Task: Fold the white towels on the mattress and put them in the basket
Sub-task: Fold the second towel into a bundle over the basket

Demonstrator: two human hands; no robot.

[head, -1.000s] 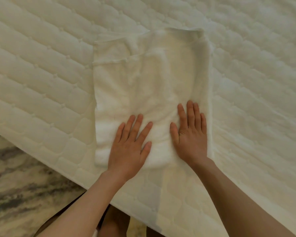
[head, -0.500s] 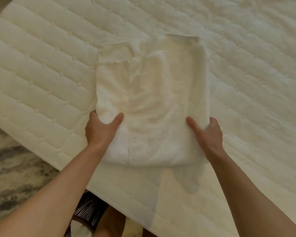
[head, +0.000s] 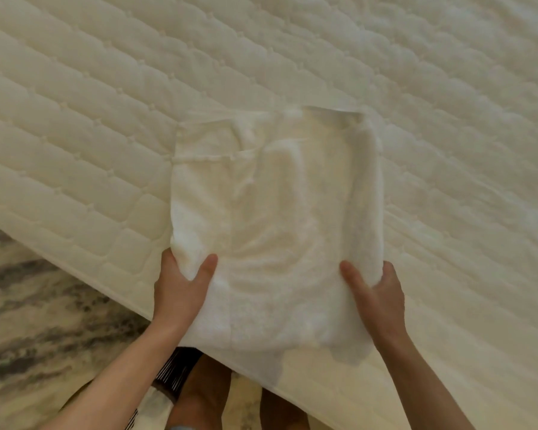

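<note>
Gripping folded towel [head: 277,218] at mattress [head: 106,119] edge.
Pinching sides with left hand [head: 180,293] and right hand [head: 376,296], thumbs on top; keep grips level, lift together.

The floor [head: 38,321] fills the lower left of the view, cream with dark grey streaks running across it like marble veining; the pattern is blurred, so whether it is stone or carpet cannot be told. A narrow strip of the same floor shows at the bottom edge between 2 bare legs [head: 205,395]. Just left of those legs hangs a piece of black-and-white striped fabric [head: 173,372], with a pale white patch [head: 156,408] below it, too soft to identify.
</note>
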